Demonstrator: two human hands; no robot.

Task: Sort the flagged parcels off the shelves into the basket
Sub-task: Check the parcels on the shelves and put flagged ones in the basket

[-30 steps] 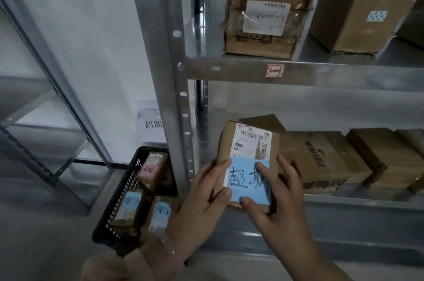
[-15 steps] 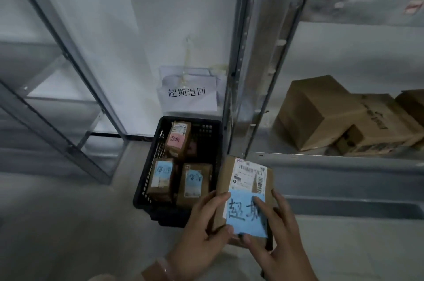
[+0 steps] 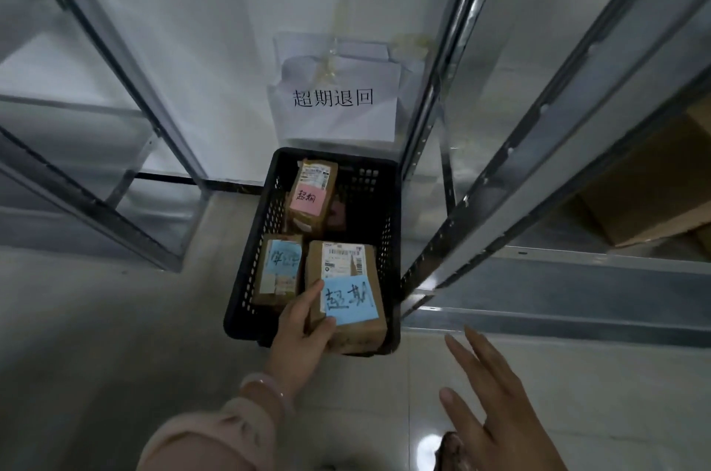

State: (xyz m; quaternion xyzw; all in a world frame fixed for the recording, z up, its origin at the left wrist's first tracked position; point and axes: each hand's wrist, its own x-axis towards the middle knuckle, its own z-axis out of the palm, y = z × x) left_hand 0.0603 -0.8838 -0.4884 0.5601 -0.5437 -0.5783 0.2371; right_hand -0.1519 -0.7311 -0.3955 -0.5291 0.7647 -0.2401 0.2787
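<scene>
Evidently the left hand [image 3: 302,332] was the only one on the parcel [image 3: 346,297]: its thumb lay across the top face just beside the blue flag note [image 3: 349,299], while the other fingers were hidden beneath the near left corner, so the grip looked like a pinch over that edge. The parcel sat at the near right of the black basket [image 3: 242,301], its near end resting on or just above the rim; whether it had settled fully could not be told. Beyond the fingertips, a second blue-flagged box [image 3: 277,266] lay just to the left of the thumb, and a pink-flagged box [image 3: 311,197] stood farther off toward the wall, under a paper sign [image 3: 332,112]. The right hand [image 3: 496,413] hung well to the right of the basket, fingers spread wide and holding nothing. Judging by its size and the one-handed hold, the parcel was probably light; the cardboard appeared stiff, with taped faces that might be a little slick, so the firm corners and edges seemed the better place to grip than the loosely stuck note, which could peel. A plain brown carton [image 3: 650,186] sat on the metal shelf [image 3: 577,270] far off to the right of both hands.
</scene>
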